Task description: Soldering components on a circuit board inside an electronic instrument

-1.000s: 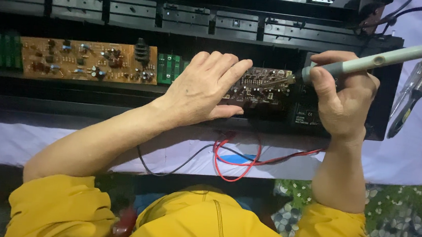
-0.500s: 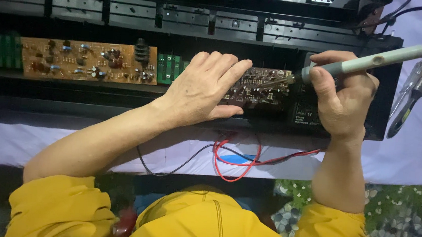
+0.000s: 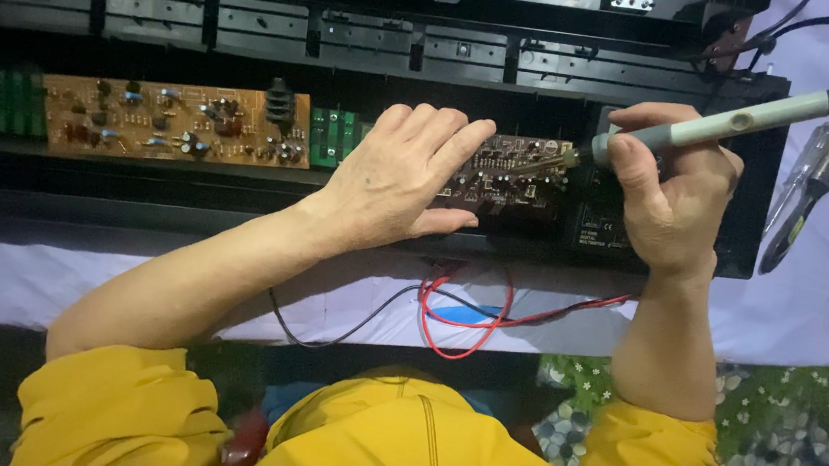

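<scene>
1. Left hand [image 3: 394, 177] lies flat, fingers together, on the dark board [image 3: 518, 172] mid-chassis.
2. Right hand [image 3: 669, 199], fingers pinching the iron [image 3: 719, 124], tip at the board's right edge.

Bright even light, sharp (soft shadows)

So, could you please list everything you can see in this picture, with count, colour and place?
casing: one, black, long, across the top
brown circuit board: one, left in casing
dark circuit board: one, centre-right, under the left fingers
soldering iron: one, grey-green, tip at the dark board
brush: one, far right on the cloth
wires: red and black, looped below casing
cloth: one, pale lilac
left hand: flat on the dark board
right hand: gripping the iron
</scene>
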